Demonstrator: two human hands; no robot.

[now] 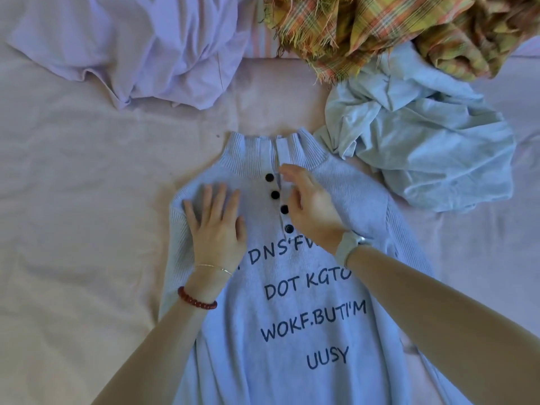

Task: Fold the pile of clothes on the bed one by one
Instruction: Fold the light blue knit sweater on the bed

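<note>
A pale blue knit sweater (295, 311) with dark printed letters and a row of black buttons lies face up and spread out on the bed, collar pointing away from me. My left hand (216, 226) presses flat on its left chest, fingers straight. My right hand (309, 206) hovers over the button placket just right of the buttons, fingers relaxed and holding nothing. The pile at the back holds a crumpled light blue garment (418, 141), a lilac garment (140, 48) and a fringed plaid cloth (394, 27).
The bed sheet (73, 200) is pale pink and wrinkled, with bare stretches to the left of the sweater and at the far right. The light blue garment lies close to the sweater's right shoulder.
</note>
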